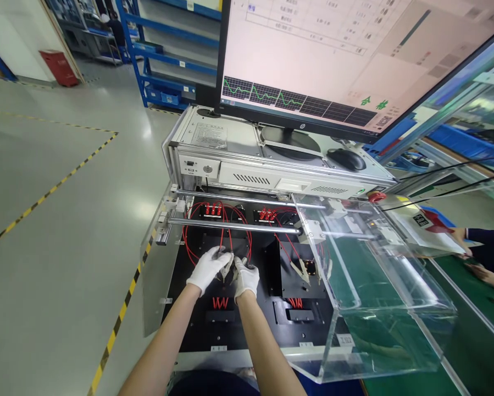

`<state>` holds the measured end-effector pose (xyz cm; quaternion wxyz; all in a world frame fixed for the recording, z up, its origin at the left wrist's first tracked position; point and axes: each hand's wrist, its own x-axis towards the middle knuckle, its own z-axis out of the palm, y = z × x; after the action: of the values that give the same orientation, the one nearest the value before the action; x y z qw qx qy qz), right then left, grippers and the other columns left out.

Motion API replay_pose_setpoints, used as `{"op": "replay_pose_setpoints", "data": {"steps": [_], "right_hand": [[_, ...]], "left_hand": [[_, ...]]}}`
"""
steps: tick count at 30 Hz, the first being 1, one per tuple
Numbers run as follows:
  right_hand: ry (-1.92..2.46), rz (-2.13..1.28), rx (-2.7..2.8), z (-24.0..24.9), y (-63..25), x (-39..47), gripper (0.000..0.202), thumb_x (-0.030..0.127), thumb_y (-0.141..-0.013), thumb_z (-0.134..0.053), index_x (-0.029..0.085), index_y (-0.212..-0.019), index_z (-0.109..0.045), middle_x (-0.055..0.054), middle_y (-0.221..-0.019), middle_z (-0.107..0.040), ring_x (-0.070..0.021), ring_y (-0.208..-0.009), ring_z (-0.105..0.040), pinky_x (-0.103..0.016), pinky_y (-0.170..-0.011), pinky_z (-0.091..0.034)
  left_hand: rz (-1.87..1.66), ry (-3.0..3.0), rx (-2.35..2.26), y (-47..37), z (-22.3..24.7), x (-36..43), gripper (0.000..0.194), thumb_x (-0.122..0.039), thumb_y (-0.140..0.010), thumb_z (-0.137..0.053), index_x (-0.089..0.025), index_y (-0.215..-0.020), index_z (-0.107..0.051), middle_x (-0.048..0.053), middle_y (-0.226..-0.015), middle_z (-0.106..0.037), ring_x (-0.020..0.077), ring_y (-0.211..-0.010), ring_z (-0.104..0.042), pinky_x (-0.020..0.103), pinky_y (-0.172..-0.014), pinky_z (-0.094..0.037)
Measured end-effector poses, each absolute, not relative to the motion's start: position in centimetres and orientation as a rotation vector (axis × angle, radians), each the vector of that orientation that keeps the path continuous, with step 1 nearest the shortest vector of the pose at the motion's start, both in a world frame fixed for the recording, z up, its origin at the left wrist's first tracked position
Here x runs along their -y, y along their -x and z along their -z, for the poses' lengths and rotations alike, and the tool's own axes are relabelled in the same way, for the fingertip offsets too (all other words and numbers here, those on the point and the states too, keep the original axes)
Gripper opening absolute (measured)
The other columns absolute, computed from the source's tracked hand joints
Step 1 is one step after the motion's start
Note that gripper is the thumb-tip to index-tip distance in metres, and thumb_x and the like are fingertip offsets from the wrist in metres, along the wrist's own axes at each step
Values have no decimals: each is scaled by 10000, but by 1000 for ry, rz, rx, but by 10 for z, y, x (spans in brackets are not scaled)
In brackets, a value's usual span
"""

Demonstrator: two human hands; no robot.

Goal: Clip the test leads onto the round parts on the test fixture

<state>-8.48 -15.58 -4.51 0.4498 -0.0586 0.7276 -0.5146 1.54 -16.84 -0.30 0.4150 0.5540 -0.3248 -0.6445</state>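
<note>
My left hand (209, 268), in a white glove with grey fingertips, is closed on a pale test clip (227, 271) with a red wire (222, 242) running up from it. Close beside it, my right hand (247, 276), gloved the same way, has its fingers pinched together; what they hold is hidden. Both hands are over the left half of a black test bench (189, 324). Red wires lead back to red terminals (212, 209) behind the hands. On the right half, another pale clip (300, 272) rests by a round copper-coloured part (310, 268).
A clear plastic cover (378, 297) stands over the bench's right side. Two metal rails (238, 225) cross behind my hands. Beyond are a monitor (312, 66), a mouse (346, 159) and a red button (377, 197). Another person's hand (488, 275) is at far right.
</note>
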Motion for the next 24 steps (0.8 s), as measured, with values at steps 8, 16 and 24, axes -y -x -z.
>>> {"op": "replay_pose_setpoints", "data": {"steps": [8,16,24], "right_hand": [[201,1116,-1660,41,97,155,602,280,-513,-745,231,-1020,-425,17,-801,-641,-134,-591,-621,-255,-517,-506],[639,686,-1567,22,128,151,297,119,-325,-794,137,-541,-591,37,-464,-566,-106,-466,-511,-218,-478,-415],[642,805,-1751,31,129,159,273,361,-539,-717,154,-613,-555,39,-452,-531,-107,-432,-477,-228,-438,-361]], "left_hand": [[1599,-1419,838,-15,0,169,560,-481,-488,-745,-140,-906,-597,105,-970,-661,256,-963,-591,366,-909,-426],[1583,-1466,884,-16,-9,169,490,-476,-516,-722,-150,-864,-610,61,-828,-668,232,-850,-608,323,-784,-474],[1586,-1412,894,-16,-3,167,463,-465,-561,-701,-150,-885,-601,79,-915,-670,229,-923,-602,316,-853,-459]]}}
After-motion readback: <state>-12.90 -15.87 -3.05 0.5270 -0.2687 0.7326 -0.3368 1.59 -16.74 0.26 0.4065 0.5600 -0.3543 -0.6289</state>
